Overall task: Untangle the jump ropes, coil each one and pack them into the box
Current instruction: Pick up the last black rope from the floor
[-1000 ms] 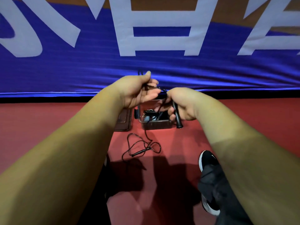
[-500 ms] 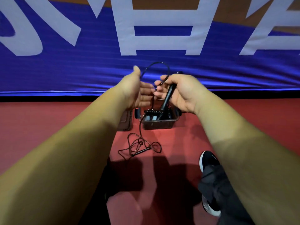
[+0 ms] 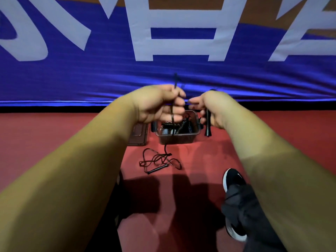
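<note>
Both hands are raised in front of me above the box (image 3: 177, 138), a small clear plastic tub on the red floor with coiled black ropes inside. My left hand (image 3: 160, 104) grips the thin black cord of a jump rope; the cord (image 3: 172, 124) hangs down to a tangled heap (image 3: 158, 161) on the floor with one black handle lying in it. My right hand (image 3: 212, 110) holds the rope's other black handle (image 3: 208, 124), which points downward beside the box.
A dark brown lid or tray (image 3: 139, 134) lies flat left of the box. A blue banner with white lettering (image 3: 163, 51) stands as a wall just behind. My right foot in a black shoe (image 3: 233, 180) rests on the floor at lower right.
My left hand went from open to gripping the cord, pulling it up taut. My right hand turned the handle from upright-tilted to pointing down and moved right.
</note>
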Motion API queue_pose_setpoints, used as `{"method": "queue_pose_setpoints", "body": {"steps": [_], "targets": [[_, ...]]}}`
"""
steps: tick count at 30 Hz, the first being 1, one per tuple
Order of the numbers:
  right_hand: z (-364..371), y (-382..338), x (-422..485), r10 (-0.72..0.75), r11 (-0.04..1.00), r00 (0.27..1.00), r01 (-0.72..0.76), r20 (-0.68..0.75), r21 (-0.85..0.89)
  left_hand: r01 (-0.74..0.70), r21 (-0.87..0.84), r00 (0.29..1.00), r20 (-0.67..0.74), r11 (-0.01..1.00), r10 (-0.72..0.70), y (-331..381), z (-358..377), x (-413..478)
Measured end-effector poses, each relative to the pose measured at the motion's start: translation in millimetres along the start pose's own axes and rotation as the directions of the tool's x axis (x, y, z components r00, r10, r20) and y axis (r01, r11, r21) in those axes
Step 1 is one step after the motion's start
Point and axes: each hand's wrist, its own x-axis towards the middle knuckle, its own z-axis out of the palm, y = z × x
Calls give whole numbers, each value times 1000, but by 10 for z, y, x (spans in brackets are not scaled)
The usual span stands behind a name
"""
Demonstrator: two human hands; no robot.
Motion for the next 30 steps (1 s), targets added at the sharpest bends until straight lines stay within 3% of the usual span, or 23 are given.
{"method": "queue_pose_setpoints", "body": {"steps": [3,5,8,10,12,15,18,21,24,26,30], "targets": [[90,93,-127,43,997,947,-22,318,-70,-197,-371,976,-162,908,146,201,-17,47],[148,126,-202,14,995,888,31,460,-90,-273,-531,951,-274,802,143,266,-59,86],[219,164,-277,-56,997,819,80,572,-18,-308,-660,927,-371,686,59,295,-131,119],[285,159,-316,-99,994,818,110,566,15,-335,-652,906,-422,680,43,286,-195,145],[350,111,-313,-179,984,851,155,494,90,-312,-536,895,-442,784,54,284,-246,170],[389,-3,-271,-280,938,901,184,331,294,-115,-277,921,-388,954,-1,236,-201,188],[370,-114,-215,-296,854,939,179,174,489,26,-90,964,-260,996,-49,139,-73,128],[286,-190,-171,-266,777,963,182,51,602,-3,-19,992,-129,1000,0,39,-31,89],[212,-218,-127,-248,724,969,198,-19,661,-33,214,996,88,976,15,-37,9,64],[144,-249,-81,-262,657,962,238,-79,716,-31,440,978,201,898,-64,-145,35,70],[-90,-340,-33,-267,497,936,337,-229,799,79,734,934,182,675,-306,-410,-13,131]]}}
